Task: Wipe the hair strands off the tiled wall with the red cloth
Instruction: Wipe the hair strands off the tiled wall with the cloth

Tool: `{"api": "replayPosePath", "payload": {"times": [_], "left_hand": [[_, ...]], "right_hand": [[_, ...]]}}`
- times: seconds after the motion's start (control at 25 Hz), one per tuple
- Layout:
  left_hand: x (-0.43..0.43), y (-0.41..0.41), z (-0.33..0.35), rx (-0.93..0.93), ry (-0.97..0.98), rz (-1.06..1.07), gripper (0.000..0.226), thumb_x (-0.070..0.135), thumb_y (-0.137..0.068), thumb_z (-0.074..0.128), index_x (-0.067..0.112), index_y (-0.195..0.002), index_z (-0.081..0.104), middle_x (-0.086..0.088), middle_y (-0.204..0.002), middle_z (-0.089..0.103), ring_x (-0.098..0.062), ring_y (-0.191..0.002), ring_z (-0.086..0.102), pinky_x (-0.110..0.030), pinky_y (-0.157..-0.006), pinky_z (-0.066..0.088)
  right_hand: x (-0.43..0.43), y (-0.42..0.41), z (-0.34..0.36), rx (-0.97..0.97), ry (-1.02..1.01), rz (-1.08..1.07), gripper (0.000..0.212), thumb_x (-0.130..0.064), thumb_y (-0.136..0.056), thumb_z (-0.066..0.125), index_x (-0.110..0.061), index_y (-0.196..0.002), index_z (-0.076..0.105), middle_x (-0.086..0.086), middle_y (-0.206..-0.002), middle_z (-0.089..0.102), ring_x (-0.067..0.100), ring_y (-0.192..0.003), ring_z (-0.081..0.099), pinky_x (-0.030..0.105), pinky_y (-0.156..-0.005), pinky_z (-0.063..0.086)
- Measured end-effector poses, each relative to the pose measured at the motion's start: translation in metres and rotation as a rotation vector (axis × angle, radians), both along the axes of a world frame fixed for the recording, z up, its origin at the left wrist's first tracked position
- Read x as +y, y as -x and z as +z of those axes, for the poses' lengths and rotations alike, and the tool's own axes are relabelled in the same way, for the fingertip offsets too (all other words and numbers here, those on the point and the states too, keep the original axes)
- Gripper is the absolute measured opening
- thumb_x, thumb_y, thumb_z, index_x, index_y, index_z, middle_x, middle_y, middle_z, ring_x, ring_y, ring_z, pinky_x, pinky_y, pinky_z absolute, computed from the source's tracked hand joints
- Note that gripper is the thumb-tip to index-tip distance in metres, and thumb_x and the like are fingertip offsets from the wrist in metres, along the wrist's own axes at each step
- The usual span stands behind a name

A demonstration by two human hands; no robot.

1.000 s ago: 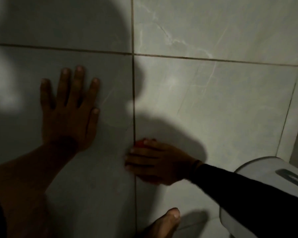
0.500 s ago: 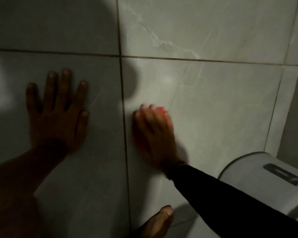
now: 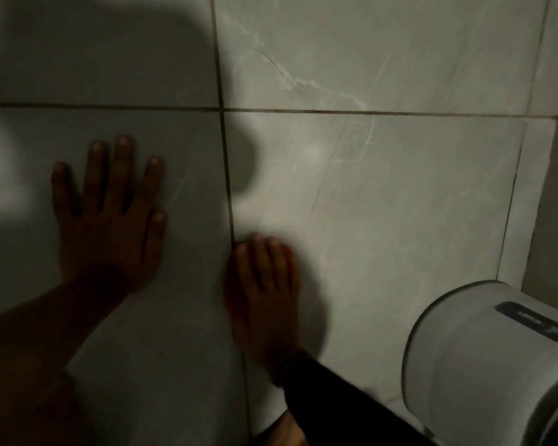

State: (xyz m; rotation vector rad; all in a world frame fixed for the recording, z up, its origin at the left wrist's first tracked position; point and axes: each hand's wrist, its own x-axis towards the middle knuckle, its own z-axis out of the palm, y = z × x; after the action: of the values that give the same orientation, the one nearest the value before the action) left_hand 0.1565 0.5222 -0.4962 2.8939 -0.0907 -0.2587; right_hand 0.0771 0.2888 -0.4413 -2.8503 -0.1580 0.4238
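The tiled wall (image 3: 384,194) is grey, marbled, with dark grout lines. My left hand (image 3: 110,217) lies flat on the left tile, fingers spread and pointing up, holding nothing. My right hand (image 3: 261,284), in a black sleeve, presses flat on the wall just right of the vertical grout line. The red cloth (image 3: 289,252) is almost wholly hidden beneath it; only a faint red edge shows by the fingers. No hair strands can be made out in this dim, blurred view.
A white rounded toilet tank (image 3: 484,358) with a dark flush button fills the lower right. A wall corner (image 3: 538,156) runs down the right side. A bare foot (image 3: 287,434) shows at the bottom edge. Large shadows cover the left tiles.
My right hand with the cloth swept up from the grout line, then came back down a little and left beside it. My left hand stayed planted. The view shifted slightly left.
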Motion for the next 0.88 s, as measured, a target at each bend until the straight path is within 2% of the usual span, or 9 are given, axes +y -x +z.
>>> {"api": "replayPosePath", "payload": {"times": [0.12,0.2,0.28,0.36,0.48,0.56,0.68,0.8,0.88], "left_hand": [[0.001,0.000,-0.003,-0.013,0.001,-0.016,0.074,0.048,-0.107,0.026,0.030,-0.177,0.012,-0.006,-0.187,-0.002,-0.038,-0.173,0.001,-0.071,-0.132,0.001],[0.004,-0.001,-0.006,-0.022,0.012,-0.023,0.073,0.050,-0.107,0.024,0.034,-0.177,0.007,-0.005,-0.187,-0.003,-0.037,-0.173,0.001,-0.072,-0.132,0.002],[0.002,0.001,-0.006,-0.011,0.033,-0.016,0.074,0.050,-0.107,0.025,0.035,-0.177,0.005,-0.004,-0.187,-0.004,-0.038,-0.172,0.001,-0.073,-0.132,0.003],[0.003,0.000,-0.006,-0.027,0.011,-0.019,0.073,0.050,-0.107,0.024,0.032,-0.177,0.010,-0.007,-0.187,0.001,-0.039,-0.172,0.002,-0.071,-0.132,0.002],[0.004,-0.001,-0.004,-0.011,0.002,-0.026,0.073,0.050,-0.108,0.023,0.030,-0.177,0.012,-0.009,-0.187,0.002,-0.039,-0.172,0.003,-0.069,-0.133,0.000],[0.004,0.001,-0.003,-0.022,-0.015,-0.028,0.073,0.048,-0.108,0.026,0.028,-0.177,0.014,-0.010,-0.187,0.003,-0.039,-0.172,0.004,-0.069,-0.132,0.001],[0.004,-0.001,-0.004,-0.059,-0.034,-0.057,0.073,0.048,-0.108,0.028,0.027,-0.177,0.016,-0.011,-0.186,0.006,-0.040,-0.172,0.006,-0.067,-0.132,0.001],[0.004,0.000,0.000,-0.031,-0.075,-0.043,0.074,0.050,-0.108,0.025,0.029,-0.177,0.014,-0.011,-0.186,0.005,-0.041,-0.172,0.005,-0.056,-0.132,-0.014],[-0.003,-0.006,0.013,-0.010,-0.094,-0.060,0.074,0.050,-0.107,0.024,0.029,-0.176,0.013,-0.012,-0.186,0.004,-0.039,-0.172,0.001,-0.043,-0.127,-0.030]], "right_hand": [[-0.011,-0.089,-0.011,-0.150,-0.140,0.470,0.049,-0.039,-0.109,0.054,-0.016,-0.151,0.063,0.015,-0.158,0.061,0.039,-0.149,0.053,0.052,-0.130,0.028],[-0.021,-0.174,-0.024,-0.267,-0.141,0.478,0.049,-0.036,-0.108,0.057,-0.011,-0.149,0.065,0.018,-0.155,0.063,0.041,-0.147,0.056,0.051,-0.130,0.029],[-0.060,-0.232,-0.026,-0.263,-0.064,0.257,0.055,-0.037,-0.108,0.052,-0.011,-0.156,0.056,0.017,-0.163,0.054,0.039,-0.155,0.048,0.054,-0.132,0.030],[-0.110,-0.225,-0.025,-0.256,-0.007,-0.122,0.060,-0.033,-0.106,0.048,-0.006,-0.160,0.048,0.019,-0.168,0.047,0.038,-0.160,0.041,0.054,-0.133,0.029],[-0.138,-0.120,-0.009,-0.123,0.047,-0.616,0.075,-0.032,-0.099,0.043,-0.001,-0.166,0.032,0.020,-0.177,0.029,0.038,-0.167,0.025,0.054,-0.136,0.019],[-0.098,-0.037,-0.006,-0.057,0.061,-0.689,0.070,-0.031,-0.102,0.041,-0.002,-0.166,0.034,0.020,-0.176,0.030,0.041,-0.165,0.026,0.060,-0.134,0.022],[-0.007,0.029,-0.020,-0.074,0.017,-0.367,0.060,-0.037,-0.111,0.036,-0.010,-0.163,0.044,0.018,-0.171,0.042,0.042,-0.162,0.034,0.063,-0.132,0.027],[0.037,0.059,-0.022,0.022,-0.075,0.257,0.073,-0.048,-0.103,0.049,-0.025,-0.169,0.029,0.005,-0.179,0.026,0.026,-0.171,0.001,0.058,-0.136,0.013],[0.016,0.069,-0.018,0.035,-0.158,0.475,0.067,-0.047,-0.107,0.044,-0.026,-0.169,0.031,0.004,-0.179,0.028,0.027,-0.171,0.009,0.054,-0.139,0.007]]}}
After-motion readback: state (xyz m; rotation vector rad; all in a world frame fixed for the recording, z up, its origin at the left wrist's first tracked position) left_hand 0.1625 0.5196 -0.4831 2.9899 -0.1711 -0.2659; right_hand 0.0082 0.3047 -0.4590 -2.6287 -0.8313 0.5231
